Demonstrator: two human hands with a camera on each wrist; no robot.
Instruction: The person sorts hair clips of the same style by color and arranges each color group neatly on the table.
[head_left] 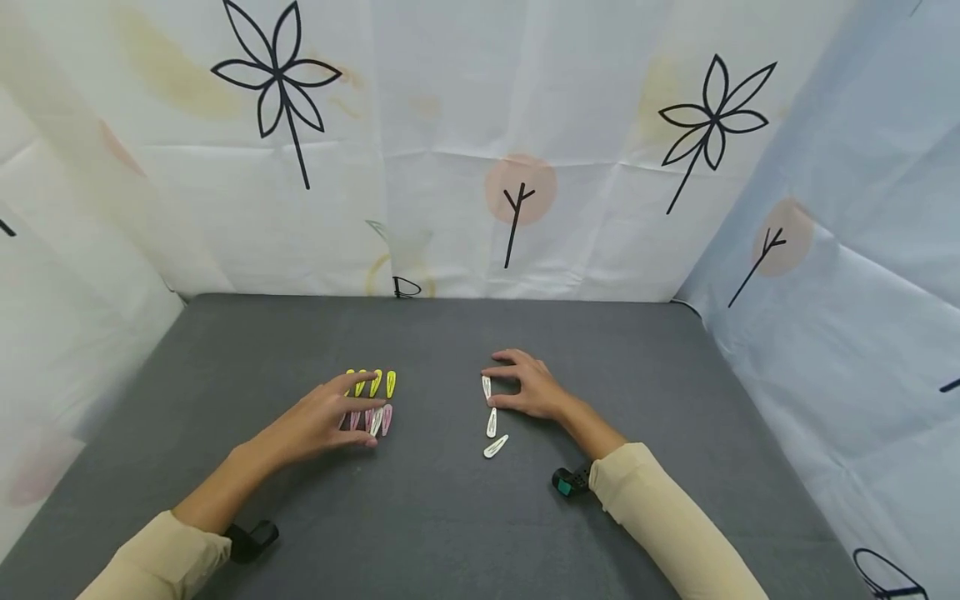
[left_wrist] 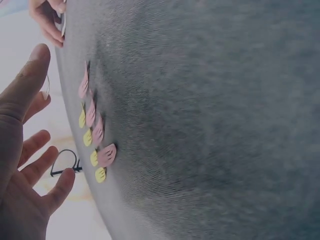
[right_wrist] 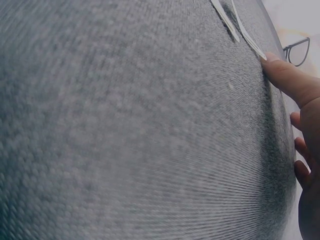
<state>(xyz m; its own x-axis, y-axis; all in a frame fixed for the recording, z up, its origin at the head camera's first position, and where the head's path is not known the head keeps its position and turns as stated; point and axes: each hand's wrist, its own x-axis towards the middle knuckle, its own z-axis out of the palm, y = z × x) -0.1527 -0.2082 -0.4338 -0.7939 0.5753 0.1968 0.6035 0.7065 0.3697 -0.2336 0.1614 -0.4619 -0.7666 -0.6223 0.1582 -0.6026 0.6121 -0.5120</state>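
My left hand point(head_left: 318, 425) pinches a white hair clip point(head_left: 377, 422) between thumb and a finger, above a row of pink hair clips point(head_left: 387, 420). Behind them lies a row of yellow hair clips point(head_left: 391, 384), partly covered by my fingers in the head view. Farther right, my right hand point(head_left: 531, 388) holds another white hair clip point(head_left: 487, 387) end to end between index finger and thumb. Close to that thumb lies a second white hair clip point(head_left: 491, 422), with a third white hair clip point(head_left: 496, 446) slanted nearer me.
Everything lies on a dark grey cloth-covered table point(head_left: 442, 517). A white printed curtain point(head_left: 450, 100) stands along the back edge, with more fabric at both sides. Each wrist wears a small black camera; the right camera point(head_left: 572, 481) sits just above the table.
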